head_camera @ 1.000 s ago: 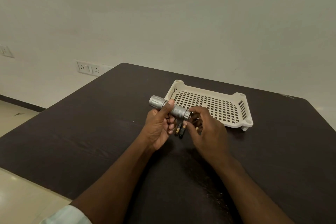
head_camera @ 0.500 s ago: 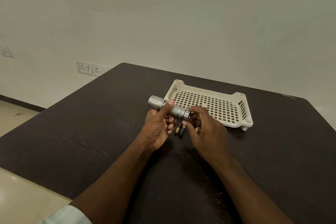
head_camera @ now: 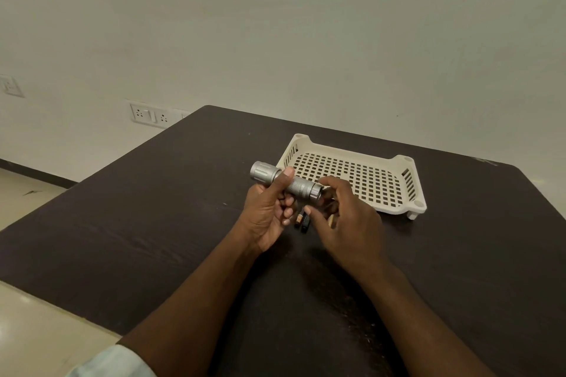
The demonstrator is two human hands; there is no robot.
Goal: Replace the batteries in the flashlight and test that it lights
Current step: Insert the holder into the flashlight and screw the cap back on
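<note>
My left hand (head_camera: pixel 269 211) is wrapped around the middle of the flashlight (head_camera: pixel 286 182), thumb on top, holding it level above the table (head_camera: pixel 137 223) with the wide head pointing toward ten o'clock. My right hand (head_camera: pixel 346 220) is at the tail end, fingers loosely curled around the cap (head_camera: pixel 315 190); I cannot tell whether they pinch it or only touch it.

The flashlight looks like metal, so I judge it stiff and fairly weighty for its size, not fragile. The knurled barrel gives good grip where my left hand has it. The smooth head would be the slippery part, so I would keep hold on the knurling and turn only the ridged cap.

Two small batteries (head_camera: pixel 301 220) lie on the table just under my hands, between them, side by side (round things, so they may roll if nudged). I cannot tell whether they are the old ones or the new.

The white slotted tray (head_camera: pixel 395 205) sits just beyond my right hand at about one o'clock, with nothing in it that I can see. The table's left edge runs well clear at nine o'clock, and there is plenty of bare table toward six o'clock for setting the cap down.
</note>
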